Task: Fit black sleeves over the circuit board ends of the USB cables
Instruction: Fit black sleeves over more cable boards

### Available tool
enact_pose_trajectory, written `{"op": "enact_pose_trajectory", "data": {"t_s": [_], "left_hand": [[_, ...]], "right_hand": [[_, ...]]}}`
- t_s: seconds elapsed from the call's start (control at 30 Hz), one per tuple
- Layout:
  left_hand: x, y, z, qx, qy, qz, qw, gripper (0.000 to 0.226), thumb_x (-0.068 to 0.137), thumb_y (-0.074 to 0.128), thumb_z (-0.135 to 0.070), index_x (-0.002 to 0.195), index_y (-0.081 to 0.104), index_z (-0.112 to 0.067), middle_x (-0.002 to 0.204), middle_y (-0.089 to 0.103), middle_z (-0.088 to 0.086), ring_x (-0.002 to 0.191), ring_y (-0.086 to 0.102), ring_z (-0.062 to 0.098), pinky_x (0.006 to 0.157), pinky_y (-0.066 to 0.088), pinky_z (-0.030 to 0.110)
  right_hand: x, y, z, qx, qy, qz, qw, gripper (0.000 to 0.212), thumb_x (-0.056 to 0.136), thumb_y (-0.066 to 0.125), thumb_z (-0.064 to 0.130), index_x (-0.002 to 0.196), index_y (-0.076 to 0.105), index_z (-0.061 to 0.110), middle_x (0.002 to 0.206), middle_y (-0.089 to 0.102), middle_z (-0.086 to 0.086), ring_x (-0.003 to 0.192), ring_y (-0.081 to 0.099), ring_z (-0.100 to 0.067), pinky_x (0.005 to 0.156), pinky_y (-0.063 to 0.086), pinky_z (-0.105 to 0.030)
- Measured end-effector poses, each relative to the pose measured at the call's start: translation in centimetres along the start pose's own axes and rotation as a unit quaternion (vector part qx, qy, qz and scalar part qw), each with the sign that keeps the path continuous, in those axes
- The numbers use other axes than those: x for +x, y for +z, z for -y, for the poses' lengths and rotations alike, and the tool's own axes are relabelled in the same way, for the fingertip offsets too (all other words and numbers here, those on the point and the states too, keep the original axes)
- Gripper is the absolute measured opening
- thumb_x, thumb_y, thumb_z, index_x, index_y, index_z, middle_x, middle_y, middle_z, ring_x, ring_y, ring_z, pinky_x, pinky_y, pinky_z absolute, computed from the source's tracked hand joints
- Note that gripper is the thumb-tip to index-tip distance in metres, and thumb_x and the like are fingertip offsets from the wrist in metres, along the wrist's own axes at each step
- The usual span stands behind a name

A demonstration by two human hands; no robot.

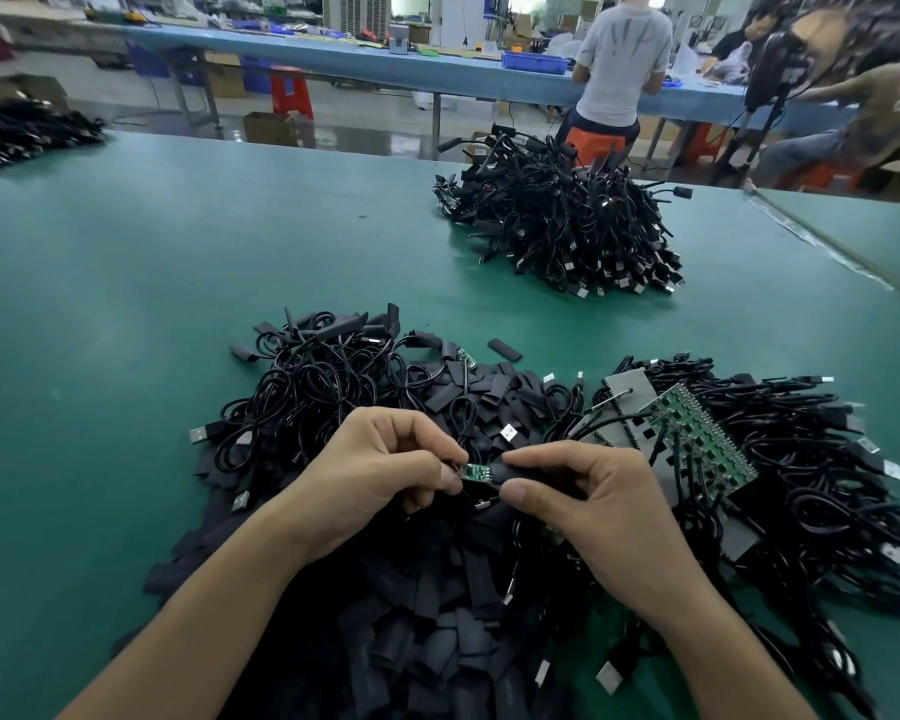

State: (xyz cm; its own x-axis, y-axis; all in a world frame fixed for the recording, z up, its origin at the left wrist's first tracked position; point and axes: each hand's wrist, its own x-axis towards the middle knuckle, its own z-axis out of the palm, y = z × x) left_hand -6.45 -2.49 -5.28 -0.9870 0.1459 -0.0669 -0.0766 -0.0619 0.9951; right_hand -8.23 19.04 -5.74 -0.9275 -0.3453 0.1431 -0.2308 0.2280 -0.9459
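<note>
Pinching the green board (472, 472) by its left end, our left hand (380, 467) holds it above the sleeve heap (437, 641). Our right hand (593, 506) pinches one black sleeve (506, 474) between thumb and forefinger, its mouth touching the board's right end; most of the board is bare. Tangled cables (323, 381) lie just behind the hands and a panel (707, 439) of boards lies to the right, all on the green table (126, 304).

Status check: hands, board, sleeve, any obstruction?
Left hand pinches circuit board. Right hand pinches black sleeve at board's end; board mostly uncovered. Nothing between them.
</note>
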Motion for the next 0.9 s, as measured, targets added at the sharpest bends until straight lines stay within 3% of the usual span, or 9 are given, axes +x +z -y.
{"op": "enact_pose_trajectory", "data": {"t_s": [0.17,0.4,0.7,0.9], "left_hand": [[-0.1,0.1,0.3,0.017,0.008,0.01,1.0,0.015,0.071,0.074,-0.005,0.08,0.079,-0.016,0.071,0.071,0.01,0.058,0.062,0.011,0.053,0.047,0.018],[-0.1,0.2,0.3,0.051,0.01,0.041,0.998,0.017,0.079,0.079,-0.001,0.089,0.075,-0.013,0.073,0.071,0.013,0.069,0.07,0.018,0.061,0.052,0.02],[0.1,0.0,0.2,0.052,0.013,-0.013,0.998,0.014,0.073,0.086,-0.012,0.083,0.075,-0.013,0.077,0.073,0.018,0.068,0.071,0.022,0.06,0.054,0.023],[0.2,-0.1,0.5,-0.006,-0.002,0.002,1.0,0.021,0.067,0.087,-0.011,0.085,0.077,-0.014,0.079,0.074,0.02,0.071,0.074,0.025,0.061,0.056,0.025]], "right_hand": [[0.0,0.1,-0.1,-0.013,-0.004,0.002,1.0,0.021,0.063,0.08,0.038,0.083,0.079,0.031,0.08,0.076,0.009,0.076,0.072,-0.008,0.072,0.056,-0.019],[-0.3,0.8,-0.8,-0.022,-0.04,-0.028,0.999,0.028,0.066,0.08,0.038,0.092,0.078,0.029,0.084,0.075,0.012,0.08,0.072,-0.007,0.073,0.057,-0.021],[-0.2,1.3,-0.7,-0.091,-0.099,-0.078,0.988,0.022,0.071,0.075,0.039,0.092,0.076,0.035,0.086,0.072,0.023,0.082,0.069,0.0,0.071,0.05,-0.01],[-0.2,1.2,-1.0,-0.119,-0.114,-0.081,0.983,0.019,0.075,0.082,0.021,0.093,0.078,0.026,0.084,0.071,0.018,0.082,0.067,-0.002,0.072,0.048,-0.01]]}}
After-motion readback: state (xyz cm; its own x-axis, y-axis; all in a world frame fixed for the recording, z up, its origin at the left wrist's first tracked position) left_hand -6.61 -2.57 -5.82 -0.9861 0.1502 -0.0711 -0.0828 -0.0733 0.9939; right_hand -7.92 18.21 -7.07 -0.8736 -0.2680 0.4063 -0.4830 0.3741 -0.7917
